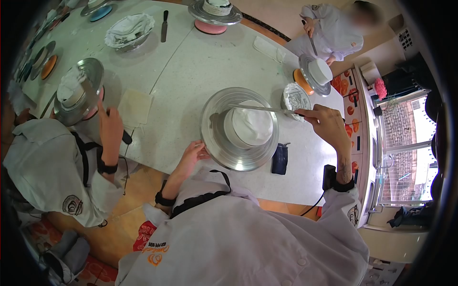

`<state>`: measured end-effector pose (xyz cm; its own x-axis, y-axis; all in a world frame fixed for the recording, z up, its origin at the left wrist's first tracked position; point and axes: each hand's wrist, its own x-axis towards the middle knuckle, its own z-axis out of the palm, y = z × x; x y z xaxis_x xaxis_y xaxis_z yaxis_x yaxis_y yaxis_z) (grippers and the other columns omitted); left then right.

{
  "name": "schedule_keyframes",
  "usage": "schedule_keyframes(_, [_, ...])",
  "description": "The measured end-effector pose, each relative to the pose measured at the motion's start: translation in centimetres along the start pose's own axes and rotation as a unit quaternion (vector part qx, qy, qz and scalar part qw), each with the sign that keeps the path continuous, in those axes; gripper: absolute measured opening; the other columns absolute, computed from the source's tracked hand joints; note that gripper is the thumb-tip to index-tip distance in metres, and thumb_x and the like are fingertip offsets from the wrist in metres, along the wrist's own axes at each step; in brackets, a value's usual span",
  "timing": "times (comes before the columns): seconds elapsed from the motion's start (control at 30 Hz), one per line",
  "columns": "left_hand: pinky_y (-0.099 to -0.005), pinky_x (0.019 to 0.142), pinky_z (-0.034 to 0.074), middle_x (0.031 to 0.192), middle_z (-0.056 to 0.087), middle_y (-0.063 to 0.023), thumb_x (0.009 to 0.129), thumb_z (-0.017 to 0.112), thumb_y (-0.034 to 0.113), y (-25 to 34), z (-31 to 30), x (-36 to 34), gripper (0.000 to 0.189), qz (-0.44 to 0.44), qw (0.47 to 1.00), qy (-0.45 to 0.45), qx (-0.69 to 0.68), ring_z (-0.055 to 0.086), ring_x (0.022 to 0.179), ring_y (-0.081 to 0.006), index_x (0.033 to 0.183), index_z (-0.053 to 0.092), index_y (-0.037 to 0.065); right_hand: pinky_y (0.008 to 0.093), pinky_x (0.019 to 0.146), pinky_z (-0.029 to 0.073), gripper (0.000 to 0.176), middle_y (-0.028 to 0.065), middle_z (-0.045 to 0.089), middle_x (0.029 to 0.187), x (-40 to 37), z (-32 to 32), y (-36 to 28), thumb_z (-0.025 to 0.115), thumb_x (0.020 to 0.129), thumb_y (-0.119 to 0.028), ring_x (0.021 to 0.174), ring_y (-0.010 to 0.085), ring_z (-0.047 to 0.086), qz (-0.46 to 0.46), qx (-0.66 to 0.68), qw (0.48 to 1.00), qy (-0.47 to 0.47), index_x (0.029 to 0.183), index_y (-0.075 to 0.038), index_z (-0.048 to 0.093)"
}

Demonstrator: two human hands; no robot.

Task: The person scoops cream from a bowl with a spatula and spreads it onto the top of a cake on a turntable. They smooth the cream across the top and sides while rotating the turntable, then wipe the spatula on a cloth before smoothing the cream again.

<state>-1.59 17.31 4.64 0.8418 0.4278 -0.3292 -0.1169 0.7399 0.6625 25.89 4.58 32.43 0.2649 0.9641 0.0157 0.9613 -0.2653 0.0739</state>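
Observation:
In the middle of the table a round white cake (250,125) sits on a silver cake turntable (241,159), with white cream spread unevenly over its top. My right hand (327,125) is closed around the handle of a palette knife (267,109). The long blade lies level across the far part of the cake top, its tip reaching past the cake's left side. At the near left edge of the turntable, my left hand (194,152) has its fingers at the rim, gripping it lightly.
A cream-smeared bowl (296,101) stands right of the turntable, and a dark pouch (280,158) lies near the front edge. Left, a co-worker (67,157) works at another turntable (93,71). Another person (329,28) stands far right. A cream bowl (129,33) and spatula (164,27) are farther back.

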Motion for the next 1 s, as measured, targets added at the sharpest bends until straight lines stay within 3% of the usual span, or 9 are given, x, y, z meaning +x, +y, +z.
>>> schedule_keyframes(0.03, [-0.0325,0.085,0.043,0.100,0.055,-0.0106,0.088,0.050,0.026,0.2,0.1,-0.1,0.032,0.037,0.999,0.026,-0.026,0.055,0.091,-0.0174,0.108,0.043,0.002,0.0337,0.054,0.041,0.022,0.0066,0.052,0.060,-0.1,-0.1,0.0,0.062,0.074,-0.011,0.055,0.0202,0.051,0.001,0.000,1.000,0.000,0.093,-0.019,0.068])
schedule_keyframes(0.17, [-0.0345,0.085,0.044,0.101,0.055,-0.0110,0.090,0.045,0.026,-0.3,-0.1,0.4,0.030,0.053,0.997,0.028,-0.048,0.056,0.090,-0.0182,0.107,0.045,0.002,0.0334,0.054,0.041,0.025,0.0054,0.051,0.060,-0.2,-0.2,0.0,0.064,0.071,-0.009,0.055,0.0190,0.050,-0.012,-0.004,1.000,-0.003,0.093,-0.020,0.068])
schedule_keyframes(0.23, [-0.0335,0.085,0.044,0.102,0.055,-0.0108,0.090,0.045,0.025,-1.0,-0.2,0.7,0.031,-0.070,0.996,-0.039,-0.038,0.056,0.090,-0.0179,0.110,0.042,0.002,0.0331,0.054,0.041,0.026,0.0050,0.051,0.060,-0.1,-0.2,0.1,0.064,0.070,-0.008,0.055,0.0185,0.049,-0.021,-0.015,1.000,-0.005,0.093,-0.021,0.068])
schedule_keyframes(0.5, [-0.0324,0.086,0.043,0.102,0.055,-0.0091,0.089,0.047,0.023,0.1,0.8,-0.4,0.033,-0.035,0.999,-0.035,0.012,0.057,0.089,-0.0169,0.113,0.037,0.003,0.0321,0.059,0.040,0.031,0.0058,0.047,0.066,1.1,0.6,0.0,0.064,0.068,-0.005,0.064,0.0190,0.048,-0.096,-0.100,0.984,0.111,0.092,-0.023,0.069])
schedule_keyframes(0.6, [-0.0329,0.086,0.043,0.102,0.055,-0.0090,0.089,0.047,0.023,0.0,0.4,-0.3,0.032,-0.025,0.999,-0.039,0.004,0.057,0.088,-0.0170,0.112,0.038,0.004,0.0317,0.059,0.041,0.031,0.0055,0.047,0.067,1.3,0.1,-0.1,0.064,0.068,-0.006,0.064,0.0187,0.048,-0.072,-0.120,0.983,0.120,0.093,-0.025,0.069])
schedule_keyframes(0.83, [-0.0348,0.086,0.043,0.103,0.055,-0.0092,0.089,0.046,0.024,-0.2,-0.3,-0.2,0.028,-0.015,0.998,-0.046,-0.030,0.057,0.090,-0.0178,0.109,0.041,0.004,0.0314,0.059,0.041,0.034,0.0031,0.047,0.069,-0.2,-1.5,2.1,0.068,0.066,-0.009,0.062,0.0169,0.046,-0.058,-0.022,0.997,0.055,0.093,-0.028,0.068])
schedule_keyframes(1.0, [-0.0347,0.087,0.043,0.102,0.055,-0.0091,0.089,0.046,0.024,0.4,0.0,-0.4,0.028,-0.010,0.998,-0.051,-0.021,0.056,0.091,-0.0179,0.110,0.040,0.005,0.0312,0.060,0.041,0.036,0.0029,0.048,0.070,-0.3,-0.2,2.4,0.068,0.065,-0.006,0.064,0.0166,0.046,-0.054,-0.035,0.996,0.062,0.093,-0.028,0.068])
